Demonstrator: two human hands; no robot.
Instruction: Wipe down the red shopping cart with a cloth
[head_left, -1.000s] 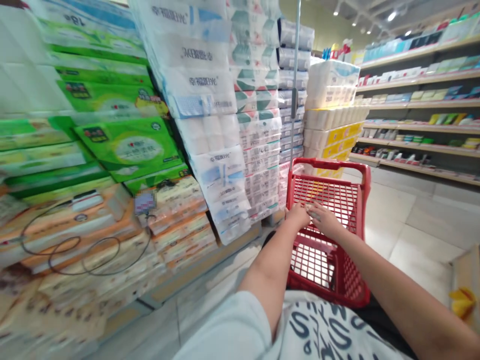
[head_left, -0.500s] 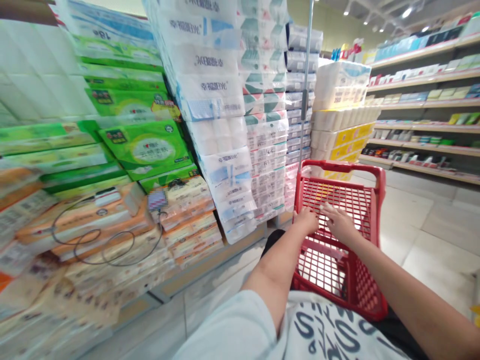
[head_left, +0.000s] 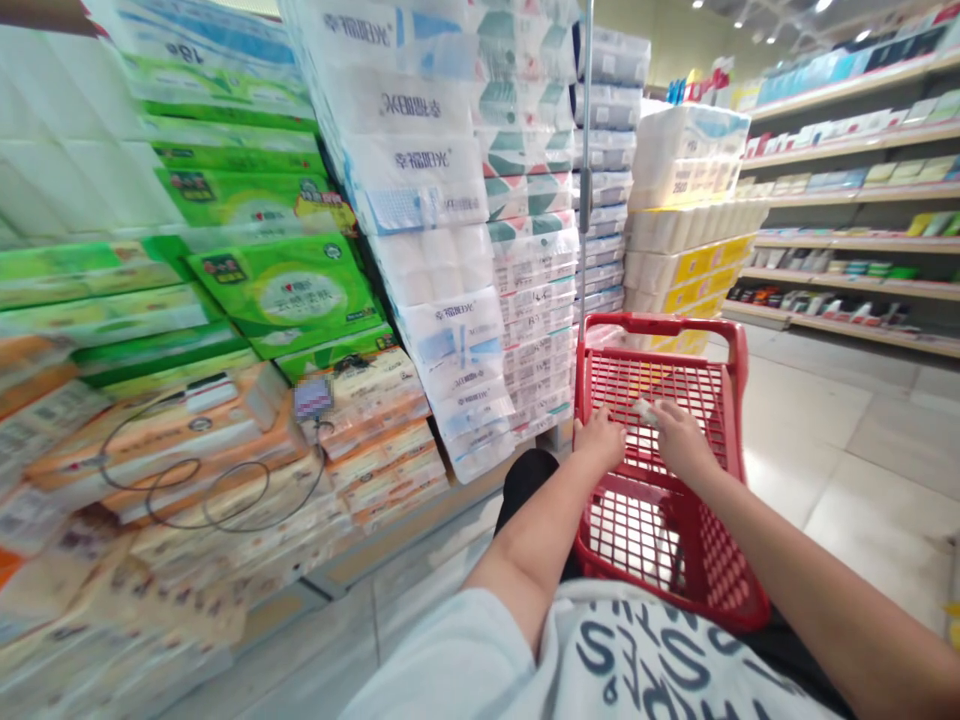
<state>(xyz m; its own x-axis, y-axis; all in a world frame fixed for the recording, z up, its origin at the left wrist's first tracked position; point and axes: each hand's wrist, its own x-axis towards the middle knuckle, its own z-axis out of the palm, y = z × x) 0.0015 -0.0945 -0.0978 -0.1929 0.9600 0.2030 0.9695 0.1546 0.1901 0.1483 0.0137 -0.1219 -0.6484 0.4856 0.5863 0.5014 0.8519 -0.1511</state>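
A red plastic shopping basket cart [head_left: 660,590] with grid walls stands tilted right in front of my body. Over its left side is my left hand [head_left: 602,440], fingers loosely bent and slightly apart, with nothing visible in them; whether it touches the grid I cannot tell. My right hand [head_left: 681,438] hovers above the grid just to the right, fingers drawn together. At its fingertips a small whitish bit [head_left: 643,410] shows, too blurred to name. The cart's red handle [head_left: 660,324] lies beyond both hands.
Left of me, green tissue packs [head_left: 289,295], orange tissue packs [head_left: 382,400] and a tall stack of white paper rolls [head_left: 442,270] rise from a low platform. A thin black cable [head_left: 266,490] loops over packs. A metal pole [head_left: 586,190] stands behind the cart. Stocked shelves [head_left: 862,195] line the right.
The cart and both hands sit slightly further left in view. My right hand's fingers have drawn together, and a whitish bit shows at their tips. My left fingers are more bent.
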